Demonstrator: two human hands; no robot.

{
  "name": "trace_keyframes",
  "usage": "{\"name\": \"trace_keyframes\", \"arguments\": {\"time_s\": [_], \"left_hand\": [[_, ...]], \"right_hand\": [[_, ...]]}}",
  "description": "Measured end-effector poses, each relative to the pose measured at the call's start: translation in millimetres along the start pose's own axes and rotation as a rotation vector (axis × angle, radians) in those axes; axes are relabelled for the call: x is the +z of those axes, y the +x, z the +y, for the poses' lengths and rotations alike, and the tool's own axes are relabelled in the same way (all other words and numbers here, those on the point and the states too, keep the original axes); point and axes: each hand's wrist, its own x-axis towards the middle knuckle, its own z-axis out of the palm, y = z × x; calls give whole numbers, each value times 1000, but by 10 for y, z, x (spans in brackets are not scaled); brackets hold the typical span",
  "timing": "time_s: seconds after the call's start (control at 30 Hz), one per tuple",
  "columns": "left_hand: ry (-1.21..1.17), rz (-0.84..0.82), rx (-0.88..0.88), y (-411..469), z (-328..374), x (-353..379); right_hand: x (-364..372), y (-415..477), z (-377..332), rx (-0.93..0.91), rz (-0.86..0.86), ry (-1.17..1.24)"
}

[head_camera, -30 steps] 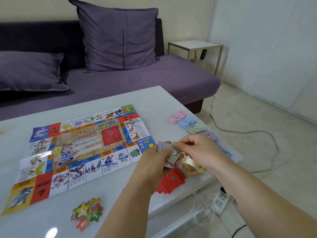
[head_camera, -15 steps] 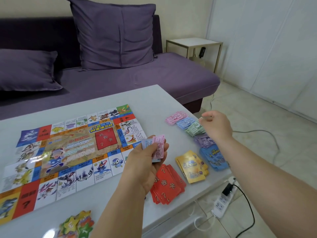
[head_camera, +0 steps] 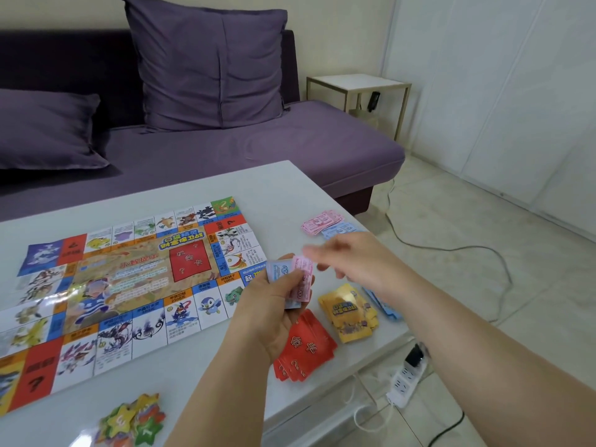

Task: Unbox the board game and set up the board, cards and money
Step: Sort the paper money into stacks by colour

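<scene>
Here, the game board lies flat on the white desk, at 9 o'clock from the hands. The left hand holds a small sheaf of paper money, pink over blue, its grip clasped round the notes just off the board's near right corner. The right hand, at 3 o'clock from the sheaf, is motion-blurred; its grip is released, fingers stretched towards the notes. Pink notes and blue notes lie at 1 o'clock of the sheaf. Yellow cards and red cards lie at 5 o'clock. Star tokens sit at 7 o'clock, near the desk's edge.
</scene>
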Motion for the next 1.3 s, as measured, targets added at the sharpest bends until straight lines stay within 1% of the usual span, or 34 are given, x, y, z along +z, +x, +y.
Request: {"name": "trace_keyframes", "arguments": {"time_s": [0.1,0.17,0.27,0.37,0.47,0.53,0.67,0.7,0.77,0.83,0.87,0.93,0.97,1.0,1.03,1.1,1.17,1.3], "left_hand": [[24,14,-4,-43,-26,1],[-42,59,-28,-53,-1,-16],[-155,74,-64,-52,126,-54],[-277,60,-77,-5,239,-115],[-336,33,-90,59,299,-155],[-335,22,-87,96,307,-181],[-264,-19,-44,110,342,-235],[-245,-37,-32,109,353,-243],[-215,-71,-16,102,368,-247],[-188,-90,1,85,364,-230],[-169,-95,9,66,354,-215],[-109,-113,27,24,319,-184],[-77,-129,36,4,297,-175],[-42,-149,44,-11,275,-170],[-2,-169,49,-20,250,-166],[75,-206,47,-49,210,-153],[110,-219,23,-78,179,-141],[107,-173,-42,-108,159,-112]], "right_hand": [[52,-10,30,-32,-53,-20],[19,12,60,-4,-25,80],[-19,119,71,12,141,159],[13,442,95,-17,377,98],[35,927,127,-23,555,31],[23,1203,142,17,620,-13],[60,1374,242,99,646,-224],[96,1321,243,84,645,-248],[165,1171,197,-10,611,-247],[222,937,65,-130,545,-175],[235,792,-20,-161,498,-98],[231,462,-209,-141,330,62],[225,300,-275,-113,229,77],[224,159,-307,-102,145,38],[226,48,-303,-112,96,-14],[231,-103,-251,-162,90,-61],[227,-159,-166,-187,114,-40],[180,-123,-35,-125,108,43]]}}
